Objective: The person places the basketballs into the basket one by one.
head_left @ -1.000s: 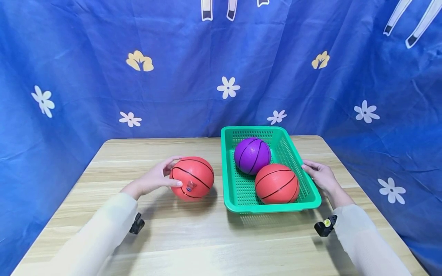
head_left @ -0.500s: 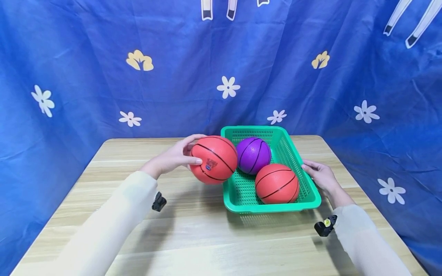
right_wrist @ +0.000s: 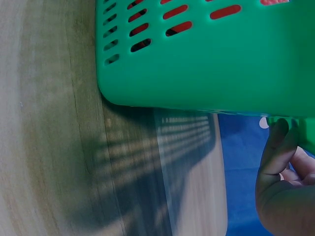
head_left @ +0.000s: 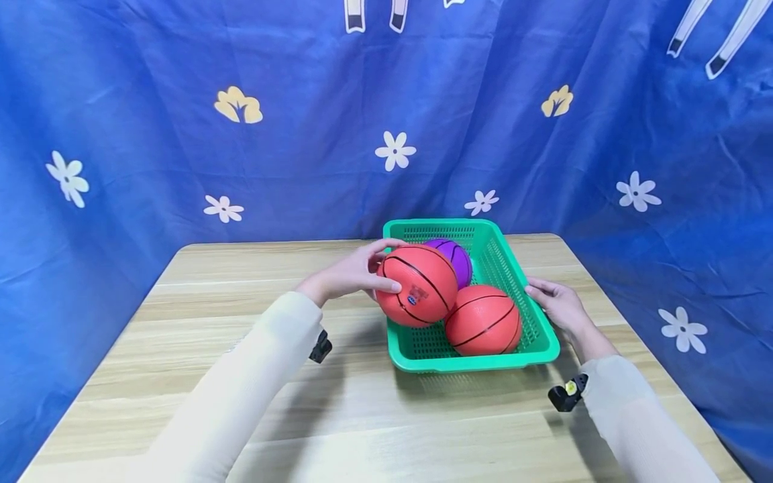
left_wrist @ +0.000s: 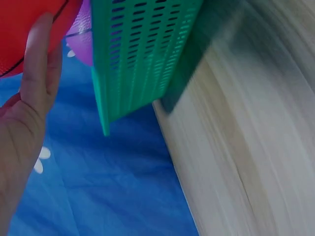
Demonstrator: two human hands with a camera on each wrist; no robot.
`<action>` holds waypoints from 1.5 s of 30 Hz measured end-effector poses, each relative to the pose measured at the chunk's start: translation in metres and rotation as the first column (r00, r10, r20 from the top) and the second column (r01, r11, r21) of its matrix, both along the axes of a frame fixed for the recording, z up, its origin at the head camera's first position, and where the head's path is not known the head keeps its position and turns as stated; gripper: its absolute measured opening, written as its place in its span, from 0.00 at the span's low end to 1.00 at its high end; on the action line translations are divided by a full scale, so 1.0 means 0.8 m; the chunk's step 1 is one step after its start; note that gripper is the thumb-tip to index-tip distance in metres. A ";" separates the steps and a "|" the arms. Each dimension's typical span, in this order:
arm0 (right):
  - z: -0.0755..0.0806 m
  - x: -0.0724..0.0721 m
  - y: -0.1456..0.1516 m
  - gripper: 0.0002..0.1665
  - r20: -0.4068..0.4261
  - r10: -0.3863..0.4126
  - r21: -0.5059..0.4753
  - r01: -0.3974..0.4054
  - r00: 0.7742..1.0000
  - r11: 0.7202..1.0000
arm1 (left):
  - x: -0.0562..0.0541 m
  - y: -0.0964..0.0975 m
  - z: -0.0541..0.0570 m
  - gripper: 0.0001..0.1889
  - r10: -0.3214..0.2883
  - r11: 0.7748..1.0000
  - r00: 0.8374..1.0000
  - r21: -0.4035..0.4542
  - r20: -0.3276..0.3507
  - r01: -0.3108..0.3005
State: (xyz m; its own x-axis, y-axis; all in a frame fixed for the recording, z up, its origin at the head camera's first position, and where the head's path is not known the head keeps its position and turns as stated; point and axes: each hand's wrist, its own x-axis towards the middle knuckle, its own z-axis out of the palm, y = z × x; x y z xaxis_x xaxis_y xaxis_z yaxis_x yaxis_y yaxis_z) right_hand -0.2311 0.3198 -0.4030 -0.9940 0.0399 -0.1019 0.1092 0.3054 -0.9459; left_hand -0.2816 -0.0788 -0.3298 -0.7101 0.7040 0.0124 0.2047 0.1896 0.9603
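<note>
My left hand (head_left: 347, 272) grips a red toy basketball (head_left: 423, 285) from its left side, thumb in front and fingers behind. The ball is held over the left part of a green plastic basket (head_left: 477, 363), above its left rim. Inside the basket lie a purple basketball (head_left: 460, 260), partly hidden by the held ball, and another red basketball (head_left: 488, 325) near the front. At the basket's right rim, my right hand (head_left: 564, 310) holds the edge; the right wrist view shows its thumb and curled fingers at the rim.
The basket stands on a light wooden table (head_left: 199, 322), right of its middle. A blue cloth (head_left: 302, 134) with printed flowers hangs behind the table and along both sides. A black wrist camera (head_left: 566, 394) sits below the right sleeve.
My left hand has lifted the red basketball off the table and carried it rightward over the basket, now partly covering the purple ball. The right hand has stayed at the rim.
</note>
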 end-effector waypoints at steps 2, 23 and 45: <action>0.000 0.000 -0.001 0.35 0.000 0.002 0.000 -0.002 1.000 1.000 | -0.001 0.005 -0.004 0.39 -0.001 1.000 1.000 -0.024 -0.007 0.001; 0.002 0.000 -0.003 0.36 -0.001 -0.016 0.001 0.016 1.000 1.000 | -0.007 0.035 -0.009 0.42 0.131 0.965 0.960 -0.188 -0.248 -0.181; 0.001 -0.001 0.000 0.37 0.010 -0.023 -0.060 0.024 1.000 0.998 | 0.007 0.046 -0.044 0.47 0.251 0.939 0.896 -0.131 -0.366 -0.317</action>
State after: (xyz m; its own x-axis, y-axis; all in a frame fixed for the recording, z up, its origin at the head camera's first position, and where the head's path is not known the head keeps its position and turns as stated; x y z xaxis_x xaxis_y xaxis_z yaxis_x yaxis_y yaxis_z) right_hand -0.2317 0.3200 -0.4022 -0.9918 0.0567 -0.1143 0.1248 0.2452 -0.9614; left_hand -0.2762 -0.0417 -0.3647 -0.8556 0.4858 0.1786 0.4216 0.4539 0.7850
